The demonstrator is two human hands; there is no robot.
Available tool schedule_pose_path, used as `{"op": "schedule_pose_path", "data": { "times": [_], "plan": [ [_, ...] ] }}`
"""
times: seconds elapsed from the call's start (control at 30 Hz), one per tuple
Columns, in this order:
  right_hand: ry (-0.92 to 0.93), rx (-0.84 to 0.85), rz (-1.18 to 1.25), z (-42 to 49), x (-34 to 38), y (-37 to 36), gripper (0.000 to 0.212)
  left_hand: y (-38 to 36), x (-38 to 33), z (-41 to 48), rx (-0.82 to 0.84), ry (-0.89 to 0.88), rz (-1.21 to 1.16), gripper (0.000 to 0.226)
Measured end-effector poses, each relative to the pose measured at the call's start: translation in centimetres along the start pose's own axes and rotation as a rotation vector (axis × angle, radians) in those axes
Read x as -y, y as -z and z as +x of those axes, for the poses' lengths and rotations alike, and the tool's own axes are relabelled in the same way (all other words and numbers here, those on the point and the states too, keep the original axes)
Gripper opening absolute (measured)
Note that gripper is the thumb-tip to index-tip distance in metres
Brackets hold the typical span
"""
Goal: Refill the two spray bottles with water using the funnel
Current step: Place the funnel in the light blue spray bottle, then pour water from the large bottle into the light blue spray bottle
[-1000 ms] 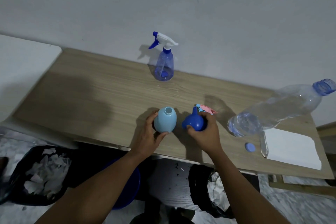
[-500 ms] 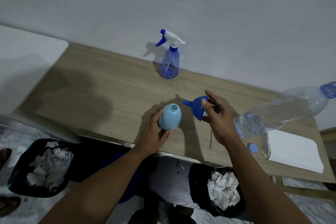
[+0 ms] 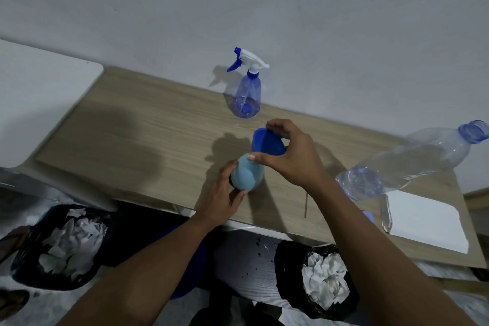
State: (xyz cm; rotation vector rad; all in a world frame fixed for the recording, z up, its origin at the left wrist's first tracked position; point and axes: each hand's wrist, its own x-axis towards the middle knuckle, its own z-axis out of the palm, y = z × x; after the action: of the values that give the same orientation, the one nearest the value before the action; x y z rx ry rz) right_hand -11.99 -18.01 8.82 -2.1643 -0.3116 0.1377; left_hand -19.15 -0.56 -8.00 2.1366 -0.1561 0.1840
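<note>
A pale blue rounded plastic bottle is gripped by the left hand; a dark blue plastic funnel is pinched over its neck by the right hand, the hands close together.

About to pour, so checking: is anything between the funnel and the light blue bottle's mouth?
Nothing visible does. The right hand holds the funnel by its rim right at the top of the light blue bottle, which the left hand grips. The right thumb hides the mouth, so whether the spout is in cannot be told.
</note>
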Motion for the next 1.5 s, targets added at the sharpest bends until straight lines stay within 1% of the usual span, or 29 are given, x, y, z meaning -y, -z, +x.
{"op": "schedule_pose_path", "data": {
  "times": [0.17,0.4,0.47,0.5,0.57,0.6,0.67,0.73,0.77,0.8,0.83,0.87,0.9,0.93,0.97,1.0,1.03,1.07,1.13,1.2,1.27,1.37,1.5],
  "plan": [
    [0.021,0.035,-0.118,0.4,-0.2,-0.9,0.096,0.4,0.0,-0.3,0.012,0.024,-0.007,0.07],
    [0.013,0.029,-0.097,0.2,-0.7,-1.6,0.099,0.4,-0.1,-0.5,0.002,0.063,-0.03,0.064],
    [-0.002,-0.005,-0.07,-0.1,-0.6,-1.4,0.097,0.6,-0.6,-0.5,-0.001,0.08,-0.084,0.064],
    [-0.015,-0.04,-0.04,-0.4,-0.8,-1.2,0.092,0.6,-1.0,-0.5,-0.01,0.088,-0.128,0.063],
    [-0.028,-0.162,0.032,-1.3,-1.6,-0.8,0.074,0.6,-1.8,-0.5,-0.055,0.116,-0.234,0.067],
    [-0.035,-0.253,0.069,-2.0,-2.2,-0.4,0.062,0.7,-2.2,-0.4,-0.087,0.144,-0.285,0.072],
    [-0.084,-0.476,0.136,-3.6,-3.8,0.5,0.039,1.2,-3.0,-0.1,-0.145,0.181,-0.327,0.08],
    [-0.149,-0.708,0.182,-5.6,-5.4,1.8,0.022,1.7,-3.7,0.5,-0.177,0.143,-0.327,0.086],
    [-0.18,-0.826,0.193,-6.6,-6.2,2.6,0.02,2.0,-4.0,0.8,-0.19,0.097,-0.319,0.089],
    [-0.212,-0.941,0.202,-7.5,-7.1,3.4,0.023,2.3,-4.3,1.1,-0.202,0.059,-0.313,0.091],
    [-0.24,-1.049,0.213,-8.3,-7.9,4.4,0.032,2.7,-4.8,1.5,-0.216,0.024,-0.308,0.091],
    [-0.263,-1.132,0.227,-8.8,-8.6,5.4,0.046,3.0,-5.1,1.8,-0.226,0.0,-0.297,0.09],
    [-0.292,-1.176,0.243,-9.1,-9.2,6.6,0.063,3.3,-5.6,2.0,-0.228,-0.016,-0.287,0.088],
    [-0.32,-1.176,0.246,-9.1,-9.6,8.0,0.081,3.5,-6.1,2.3,-0.225,-0.023,-0.283,0.086],
    [-0.342,-1.138,0.232,-8.9,-9.9,9.3,0.096,3.7,-6.5,2.5,-0.216,-0.025,-0.277,0.084],
    [-0.35,-1.073,0.212,-8.6,-10.0,10.7,0.106,3.9,-6.9,2.7,-0.205,-0.03,-0.27,0.081],
    [-0.335,-0.998,0.198,-8.3,-10.0,11.8,0.111,4.2,-7.3,2.8,-0.194,-0.034,-0.256,0.077],
    [-0.304,-0.929,0.192,-7.9,-9.9,12.8,0.111,4.3,-7.6,2.9,-0.187,-0.037,-0.242,0.073],
    [-0.254,-0.842,0.209,-7.1,-10.0,14.0,0.104,4.7,-8.1,3.0,-0.177,-0.03,-0.221,0.07],
    [-0.245,-0.832,0.24,-6.5,-10.1,14.4,0.093,5.0,-8.3,2.9,-0.167,-0.024,-0.212,0.07],
    [-0.225,-0.818,0.247,-6.6,-9.9,14.3,0.088,5.2,-8.5,2.9,-0.155,-0.019,-0.202,0.071],
    [-0.122,-0.766,0.18,-7.2,-8.6,13.6,0.088,5.3,-8.8,3.1,-0.142,-0.001,-0.189,0.074],
    [0.057,-0.776,0.163,-8.0,-5.7,13.2,0.093,5.4,-8.9,3.3,-0.137,0.027,-0.17,0.08]
  ]
}}
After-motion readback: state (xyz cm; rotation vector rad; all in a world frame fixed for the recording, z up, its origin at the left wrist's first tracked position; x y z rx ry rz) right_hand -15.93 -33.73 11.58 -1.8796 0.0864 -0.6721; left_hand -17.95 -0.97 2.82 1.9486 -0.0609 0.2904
